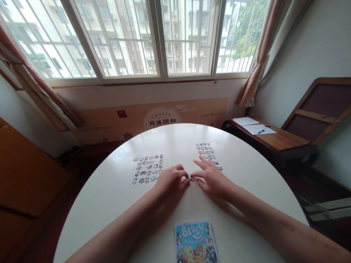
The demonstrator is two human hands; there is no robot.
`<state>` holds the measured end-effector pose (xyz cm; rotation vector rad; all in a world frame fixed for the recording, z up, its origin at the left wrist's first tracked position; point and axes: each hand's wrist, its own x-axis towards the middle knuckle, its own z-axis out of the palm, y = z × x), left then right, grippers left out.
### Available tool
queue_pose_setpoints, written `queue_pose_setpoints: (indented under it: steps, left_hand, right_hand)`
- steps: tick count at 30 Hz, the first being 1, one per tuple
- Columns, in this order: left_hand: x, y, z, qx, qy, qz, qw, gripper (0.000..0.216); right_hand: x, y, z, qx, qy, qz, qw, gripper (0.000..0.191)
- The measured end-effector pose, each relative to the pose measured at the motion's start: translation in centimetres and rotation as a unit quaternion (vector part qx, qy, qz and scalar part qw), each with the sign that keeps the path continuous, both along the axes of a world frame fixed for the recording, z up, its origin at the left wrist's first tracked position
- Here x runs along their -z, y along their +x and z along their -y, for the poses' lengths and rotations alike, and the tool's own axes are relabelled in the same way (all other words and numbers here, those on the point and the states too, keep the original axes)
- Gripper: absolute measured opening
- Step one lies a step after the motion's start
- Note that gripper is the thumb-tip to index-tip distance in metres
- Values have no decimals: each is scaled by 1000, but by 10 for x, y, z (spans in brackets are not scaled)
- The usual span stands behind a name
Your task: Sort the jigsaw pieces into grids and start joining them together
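Note:
Near the middle of the white round table [109, 215], my left hand [172, 178] has its fingers curled together at a small jigsaw puzzle piece [189, 176]. My right hand [212, 177] meets it from the other side, its thumb and index finger at the small pieces and its other fingers spread. How many pieces lie between the fingertips I cannot tell. Left of my left hand are rows of loose puzzle pieces [148, 169]. Beyond my right hand lies a second group of puzzle pieces [205, 148], partly hidden by the fingers.
A blue "Bluey" picture card or box [196, 241] lies at the table's near side. To the right stands a low wooden table [290, 137] with papers [259, 129] and a pen. Barred windows [189, 40] and a long printed box [211, 111] are behind the table.

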<state>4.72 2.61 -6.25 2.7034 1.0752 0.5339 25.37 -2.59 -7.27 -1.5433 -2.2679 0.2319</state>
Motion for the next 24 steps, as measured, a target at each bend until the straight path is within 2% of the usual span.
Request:
queue_pose_setpoints:
  steps: [12,24]
  left_hand:
    - [1,-2,-1,28,18,2,999,19]
    - [2,0,-2,57,94,-59,992,17]
  right_hand:
    - [-1,0,0,10,-5,14,1000,33]
    - [0,1,0,12,0,13,1000,32]
